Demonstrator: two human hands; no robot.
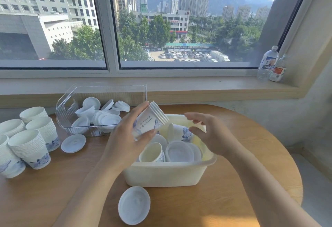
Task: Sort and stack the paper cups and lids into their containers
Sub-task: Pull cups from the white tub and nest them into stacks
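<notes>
While left hand (pixel 124 137) grips cups (pixel 150 119), lids (pixel 179 151) below

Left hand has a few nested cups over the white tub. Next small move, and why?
Probably reach the right hand down for the loose cup in the white tub and nest it into the small stack the left hand grips. The right hand hovers open above it, holding nothing.

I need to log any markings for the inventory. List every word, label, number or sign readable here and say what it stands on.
None can be read.
Held cup stack in the left hand: dark handwritten-style characters, too small and blurred.
Clear bottle on the sill: blue and white label, blurred.
Second bottle: white and red label, blurred.
Cups on the table: blue pattern, no legible text.
</notes>
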